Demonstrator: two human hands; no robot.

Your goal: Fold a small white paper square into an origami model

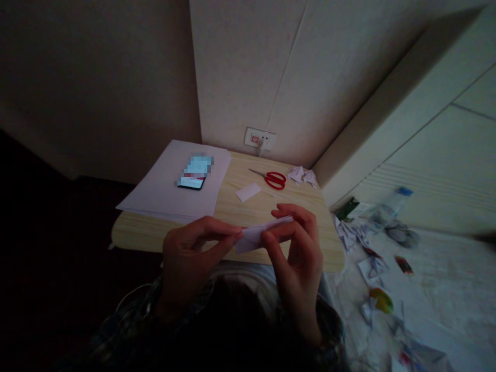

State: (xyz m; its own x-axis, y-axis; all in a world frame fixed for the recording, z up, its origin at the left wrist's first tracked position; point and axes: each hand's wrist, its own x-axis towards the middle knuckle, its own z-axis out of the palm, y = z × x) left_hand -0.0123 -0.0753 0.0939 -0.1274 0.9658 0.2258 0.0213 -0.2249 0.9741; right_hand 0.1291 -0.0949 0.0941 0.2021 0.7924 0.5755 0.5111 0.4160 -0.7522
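A small folded piece of white paper (251, 239) is held up above the near edge of the table. My left hand (197, 253) pinches its left end between thumb and fingertips. With thumb and forefinger, my right hand (298, 253) grips the paper's right part, the other fingers curled behind it. Beyond the hands, a small white paper rectangle (248, 191) lies flat on the table. Scissors with red handles (275, 180) rest behind it, blades pointing left. Folded paper pieces (296, 174) sit at the back right corner.
The light wood table (232, 217) stands against the wall. White sheets (155, 186) cover its left side, with a phone (194, 173) on top. A socket (260, 138) holds a plug. At right, a plastic bottle (391, 206) and scattered folded papers (372, 271) lie on a pale surface.
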